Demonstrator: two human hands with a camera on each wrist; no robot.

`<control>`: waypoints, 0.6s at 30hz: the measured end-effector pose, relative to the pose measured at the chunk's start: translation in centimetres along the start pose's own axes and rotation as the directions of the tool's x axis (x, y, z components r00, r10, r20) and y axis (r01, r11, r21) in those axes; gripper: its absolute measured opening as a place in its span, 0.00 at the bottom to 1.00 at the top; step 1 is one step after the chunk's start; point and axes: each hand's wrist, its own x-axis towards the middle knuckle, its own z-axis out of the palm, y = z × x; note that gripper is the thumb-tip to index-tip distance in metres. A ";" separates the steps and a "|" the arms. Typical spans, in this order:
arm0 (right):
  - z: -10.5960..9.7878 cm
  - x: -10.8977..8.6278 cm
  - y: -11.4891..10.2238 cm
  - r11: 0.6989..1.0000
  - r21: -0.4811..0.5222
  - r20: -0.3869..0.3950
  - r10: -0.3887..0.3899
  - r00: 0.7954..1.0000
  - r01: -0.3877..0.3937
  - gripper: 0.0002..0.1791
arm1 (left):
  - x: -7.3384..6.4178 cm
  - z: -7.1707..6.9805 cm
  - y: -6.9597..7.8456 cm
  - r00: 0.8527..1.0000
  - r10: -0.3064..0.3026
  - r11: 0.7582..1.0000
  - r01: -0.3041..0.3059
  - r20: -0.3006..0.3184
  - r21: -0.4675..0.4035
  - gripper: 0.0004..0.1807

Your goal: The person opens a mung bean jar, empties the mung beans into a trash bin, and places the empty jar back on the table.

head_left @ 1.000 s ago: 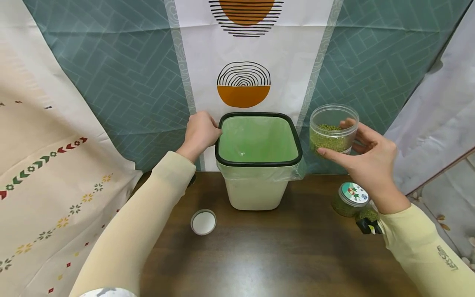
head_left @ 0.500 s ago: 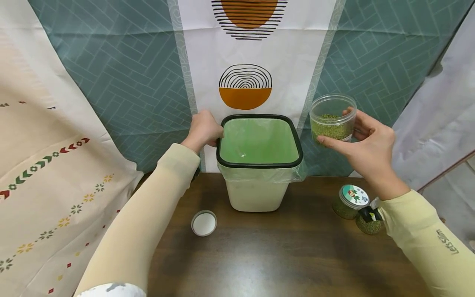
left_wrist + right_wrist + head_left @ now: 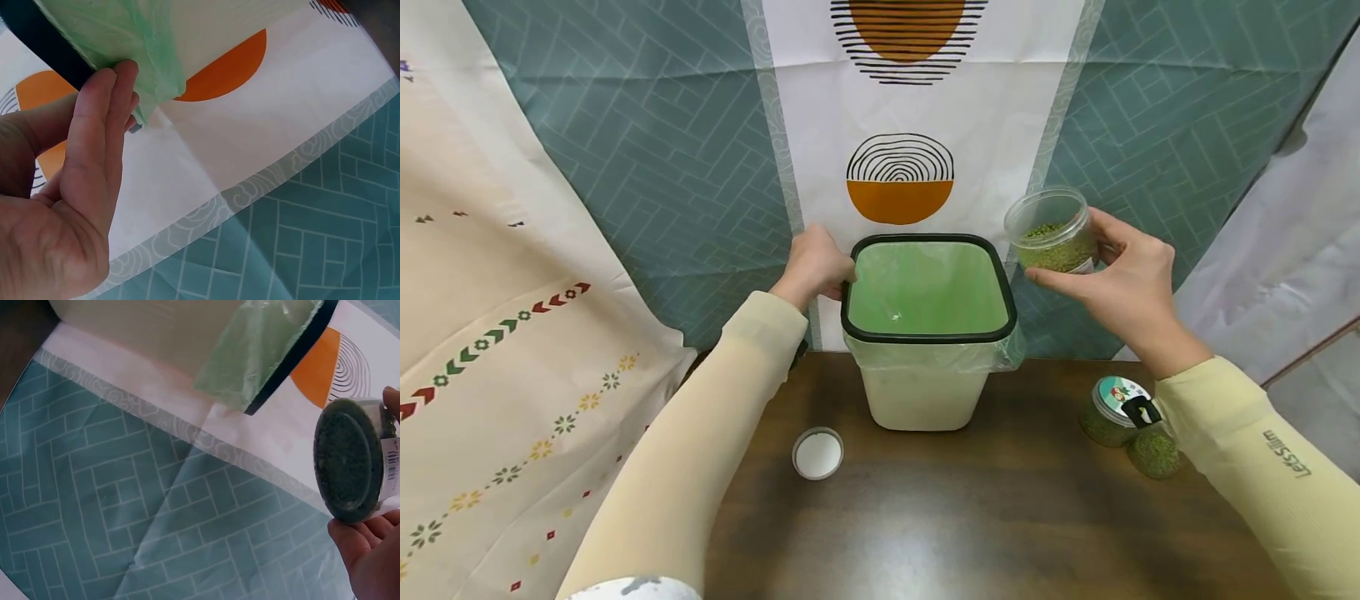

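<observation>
Closest in, shows a small round lid lying on the bench, pale-faced and in the same spot as a second ago. Farther off, to the right, shows a labelled jar, with a second jar just beside; cannot tell if the latter is capped.

Beyond, shows the bin upright and unmoved, black rim uppermost, thin liner folded over the outside. With the left hand, pinches the left side of that rim, just as before. With the right hand, spread about as wide as the open jar, grips it by the sides, well above the bench.

Over the last second, has carried this open jar leftward and tipped the mouth slightly toward the bin. Brings the lip near the rim's far right corner, apart from it in the right wrist view; cannot tell whether overhanging the opening. Keeps the green grain inside, with none seen falling. Judging from that, has reached lining up mouth and opening, with little tilt so far.

Farthest back, shows hanging cloth, teal and white with orange shapes.
</observation>
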 end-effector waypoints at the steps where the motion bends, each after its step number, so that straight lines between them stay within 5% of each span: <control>1: 0.2 0.1 0.2 1.000 -0.013 0.004 -0.006 1.000 0.006 0.41 | 0.1 0.0 0.0 1.000 -0.008 1.000 0.008 0.003 -0.001 0.07; 18: 0.8 1.6 1.4 0.959 -0.208 0.045 -0.187 0.981 0.193 0.49 | 0.5 0.4 0.3 1.000 -0.002 0.999 0.002 -0.018 0.039 0.06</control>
